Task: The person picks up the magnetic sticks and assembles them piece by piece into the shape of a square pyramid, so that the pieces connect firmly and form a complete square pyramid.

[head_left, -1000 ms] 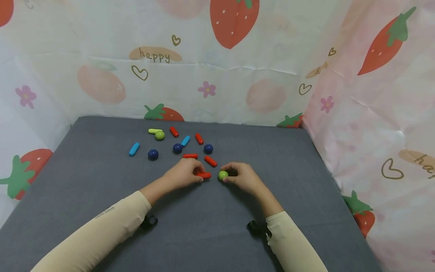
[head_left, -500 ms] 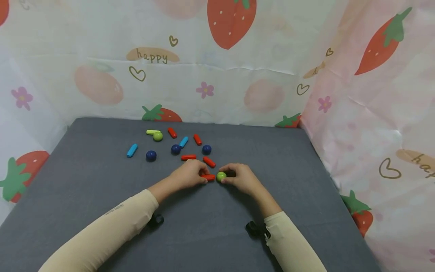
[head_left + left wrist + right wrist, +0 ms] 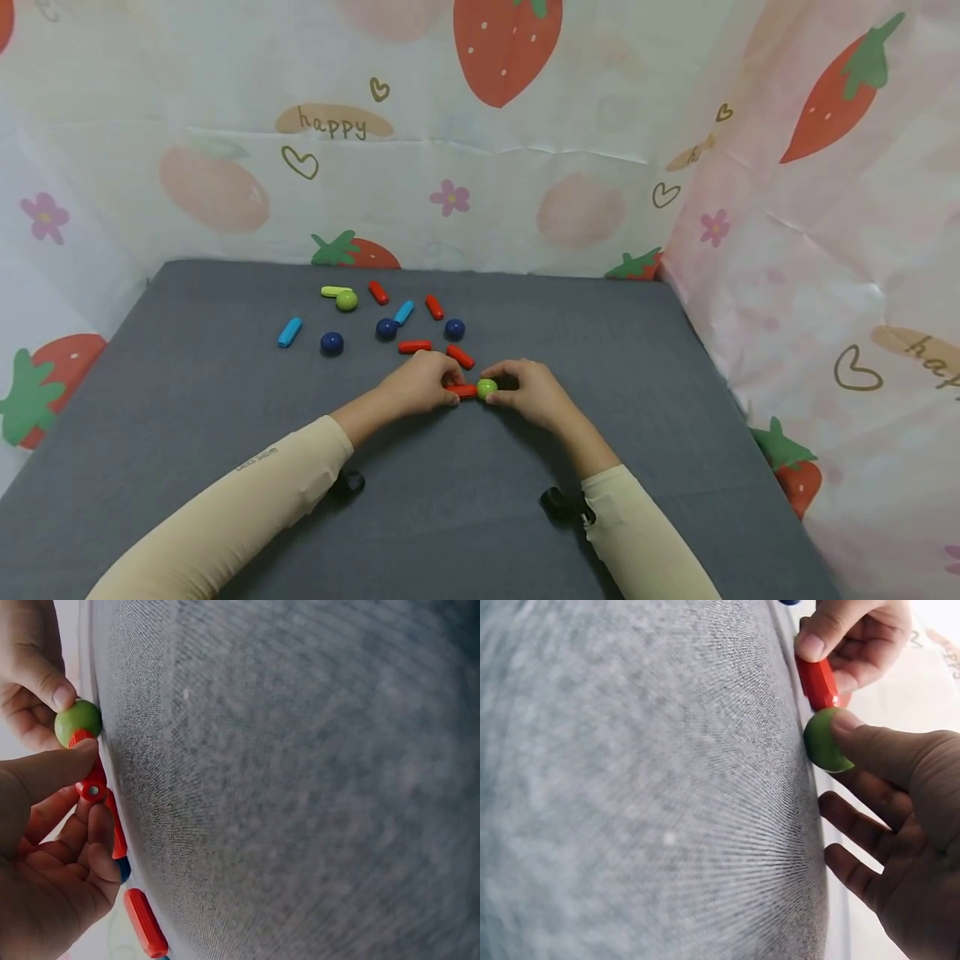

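Observation:
My left hand (image 3: 417,385) pinches a red rod (image 3: 465,391) between thumb and fingers, low over the grey cloth. A green ball (image 3: 487,388) is pinched by my right hand (image 3: 534,392), just right of that rod. The rod's end meets the ball's side in the head view. In the left wrist view, a small round hole shows in the near end of the red rod (image 3: 92,789). From the right wrist, the thumb lies on the green ball (image 3: 827,741) while the other fingers spread below it.
Behind my hands lie more red rods (image 3: 415,347), blue rods (image 3: 289,332), dark blue balls (image 3: 332,343), a yellow-green rod (image 3: 335,292) and another green ball (image 3: 347,301). Grey cloth (image 3: 600,333) covers the table; a strawberry-printed curtain (image 3: 480,167) stands along its back and sides.
My left hand has brought the red rod rightward until its end meets the green ball. The right hand has stayed nearly in place, and the view has shifted slightly.

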